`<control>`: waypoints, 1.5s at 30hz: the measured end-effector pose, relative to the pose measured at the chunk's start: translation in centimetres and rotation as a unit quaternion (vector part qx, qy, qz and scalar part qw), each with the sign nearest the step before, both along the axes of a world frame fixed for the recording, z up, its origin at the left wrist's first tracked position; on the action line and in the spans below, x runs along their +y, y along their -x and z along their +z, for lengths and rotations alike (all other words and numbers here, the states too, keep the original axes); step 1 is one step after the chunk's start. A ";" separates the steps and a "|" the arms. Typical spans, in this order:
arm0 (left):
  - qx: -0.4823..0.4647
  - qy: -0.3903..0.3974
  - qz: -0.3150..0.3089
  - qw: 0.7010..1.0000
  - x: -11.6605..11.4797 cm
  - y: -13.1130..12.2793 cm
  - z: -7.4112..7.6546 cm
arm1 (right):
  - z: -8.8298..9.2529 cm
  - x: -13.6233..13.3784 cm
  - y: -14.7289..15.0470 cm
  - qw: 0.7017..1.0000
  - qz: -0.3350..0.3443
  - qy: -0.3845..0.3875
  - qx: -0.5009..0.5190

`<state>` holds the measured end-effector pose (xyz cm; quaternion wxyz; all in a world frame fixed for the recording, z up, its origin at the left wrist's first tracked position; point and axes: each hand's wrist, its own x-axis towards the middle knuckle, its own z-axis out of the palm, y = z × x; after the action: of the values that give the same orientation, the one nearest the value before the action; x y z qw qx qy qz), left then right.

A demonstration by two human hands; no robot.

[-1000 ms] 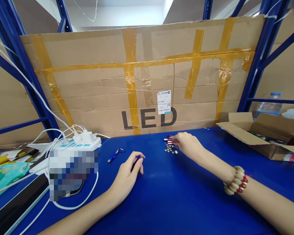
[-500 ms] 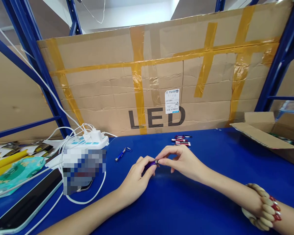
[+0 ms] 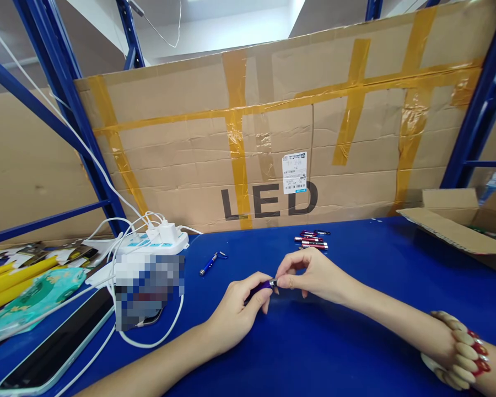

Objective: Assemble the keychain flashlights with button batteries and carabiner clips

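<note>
A small purple flashlight (image 3: 264, 285) with a silver end lies in my left hand (image 3: 236, 313), whose fingers and thumb are closed round its body. At the silver end, the thumb and fingertips of my right hand (image 3: 316, 277) pinch closed on the tip. Part of the flashlight is hidden by my fingers. To the left on the blue table (image 3: 248, 358), a blue flashlight (image 3: 208, 266) with a clip lies by itself. Several red flashlights (image 3: 312, 241) with clips lie together behind my right hand.
A white power strip (image 3: 177, 242) with plugs and looping cables stands at the left. Nearer are a phone (image 3: 58, 344), a teal packet (image 3: 33, 300) and yellow items (image 3: 20, 278). An open cardboard box (image 3: 450, 231) sits at the right, and a cardboard sheet (image 3: 182, 165) closes off the back.
The view has shifted slightly, so everything appears a little further right. Both hands keep their hold on the purple flashlight, with more of its silver end showing.
</note>
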<state>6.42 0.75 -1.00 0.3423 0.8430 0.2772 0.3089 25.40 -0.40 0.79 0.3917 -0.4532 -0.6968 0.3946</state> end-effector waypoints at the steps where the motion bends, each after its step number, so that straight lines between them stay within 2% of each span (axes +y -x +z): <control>1: 0.002 -0.003 -0.003 1.000 0.0 0.0 0.0 | 0.1 -0.1 -0.1 1.000 0.000 0.005 -0.009; 6: 0.013 -0.027 -0.020 0.999 -0.2 0.0 -0.2 | 0.5 -0.3 -0.1 0.999 -0.004 0.008 -0.043; 11: 0.028 -0.048 -0.019 0.998 -0.3 0.0 -0.2 | 0.5 -0.6 -0.3 0.992 0.015 -0.063 -0.108; 17: 0.062 -0.093 -0.025 0.993 -0.4 0.1 -0.4 | 0.8 -1.1 -0.7 0.945 0.137 -0.166 -0.245; 20: 0.082 -0.113 -0.011 0.990 -0.5 0.2 -0.7 | 0.7 -1.5 -0.6 0.925 0.136 -0.218 -0.280; 22: 0.088 -0.125 -0.006 0.988 -0.5 0.2 -0.9 | 0.5 -1.8 -0.3 0.922 0.124 -0.232 -0.285; 24: 0.090 -0.135 -0.003 0.987 -0.5 0.2 -1.0 | 0.1 -2.0 0.2 0.935 0.112 -0.211 -0.261; 27: 0.090 -0.149 0.004 0.985 -0.5 0.3 -1.2 | -0.4 -2.2 0.8 0.979 0.085 -0.057 -0.173; 29: 0.094 -0.154 0.008 0.984 -0.4 0.4 -1.2 | -0.8 -2.1 1.1 0.989 0.075 0.052 -0.115; 31: 0.100 -0.155 0.010 0.983 -0.3 0.4 -1.2 | -1.1 -1.9 1.2 0.989 0.075 0.102 -0.076; 37: 0.098 -0.146 0.031 0.984 -0.2 0.1 -0.8 | -1.5 -1.2 1.0 0.990 0.071 0.122 -0.023; 45: 0.064 -0.088 0.034 0.993 0.0 0.1 -0.8 | -0.2 -1.2 0.9 0.991 0.058 0.096 -0.067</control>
<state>6.35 0.71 -1.81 0.2378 0.8777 0.2992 0.2890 24.55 -1.57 0.58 0.2751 -0.4727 -0.7058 0.4503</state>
